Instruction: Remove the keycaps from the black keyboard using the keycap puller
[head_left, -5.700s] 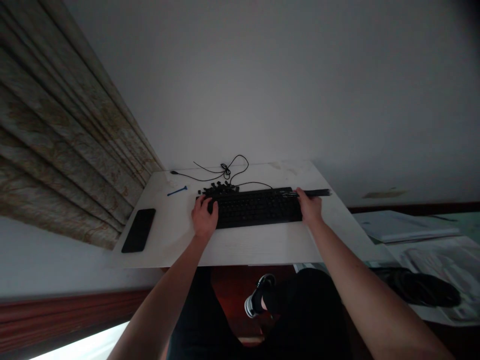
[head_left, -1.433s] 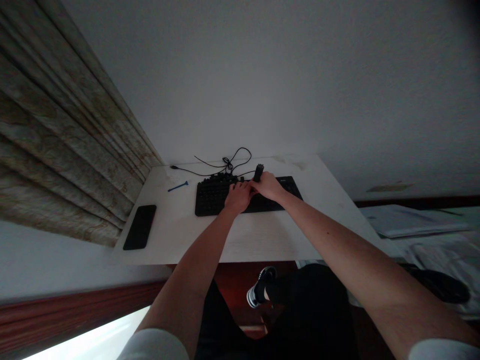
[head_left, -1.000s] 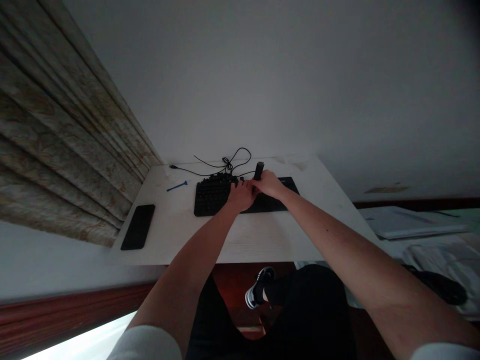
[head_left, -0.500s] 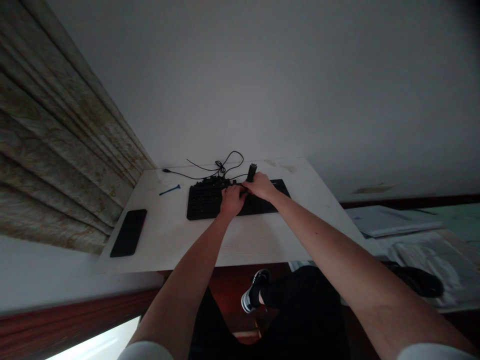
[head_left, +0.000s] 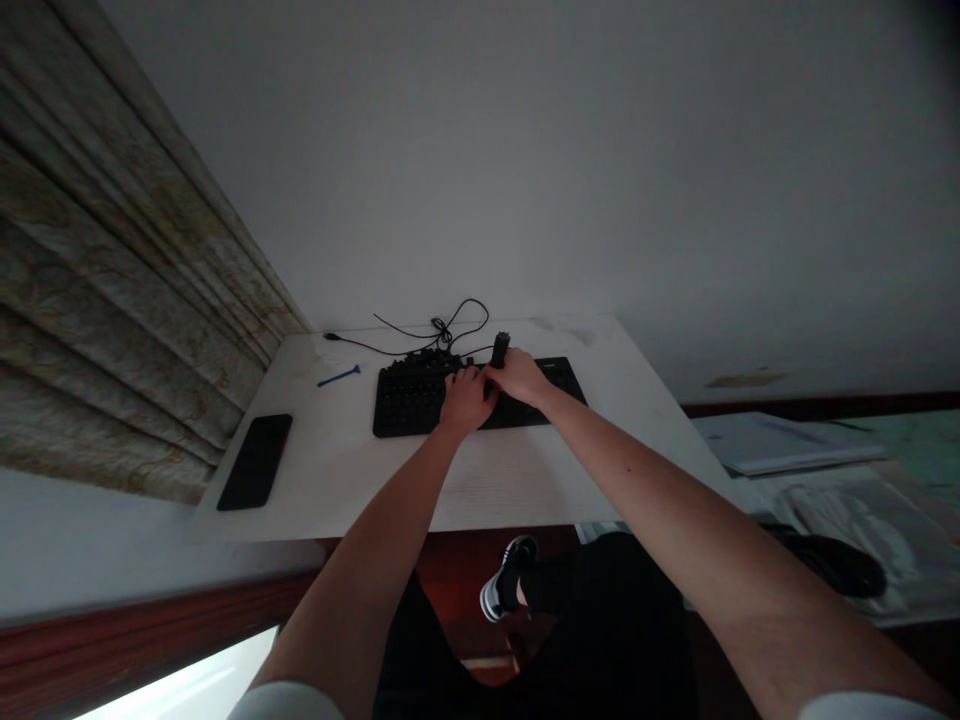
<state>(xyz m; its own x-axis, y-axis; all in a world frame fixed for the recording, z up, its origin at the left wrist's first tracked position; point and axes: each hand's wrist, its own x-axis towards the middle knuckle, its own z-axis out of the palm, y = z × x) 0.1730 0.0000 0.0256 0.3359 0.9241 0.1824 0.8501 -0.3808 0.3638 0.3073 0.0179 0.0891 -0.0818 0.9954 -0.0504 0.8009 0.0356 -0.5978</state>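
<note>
A black keyboard (head_left: pixel 409 405) lies on the white desk (head_left: pixel 360 470). My left hand (head_left: pixel 466 398) rests on its middle, fingers stretched over the keys and the thumb side close to my other hand. My right hand (head_left: pixel 517 376) is closed around a black brush (head_left: pixel 500 347), whose rough end points up; its lower end is hidden by my fingers. Small black pieces (head_left: pixel 426 358), which look like loose keycaps, are heaped along the keyboard's back edge. The spot on the keys between my hands is hidden.
Behind the keyboard a black cable (head_left: pixel 442 330) lies in loops. To the left are a small blue tool (head_left: pixel 339 377) and a dark phone (head_left: pixel 256 462). A patterned curtain (head_left: pixel 120 270) hangs at the left. Papers (head_left: pixel 784 443) lie beyond the desk's right side.
My right hand has dipped slightly, and the brush's upper end sits a little lower and further left. My left hand stays on the keyboard.
</note>
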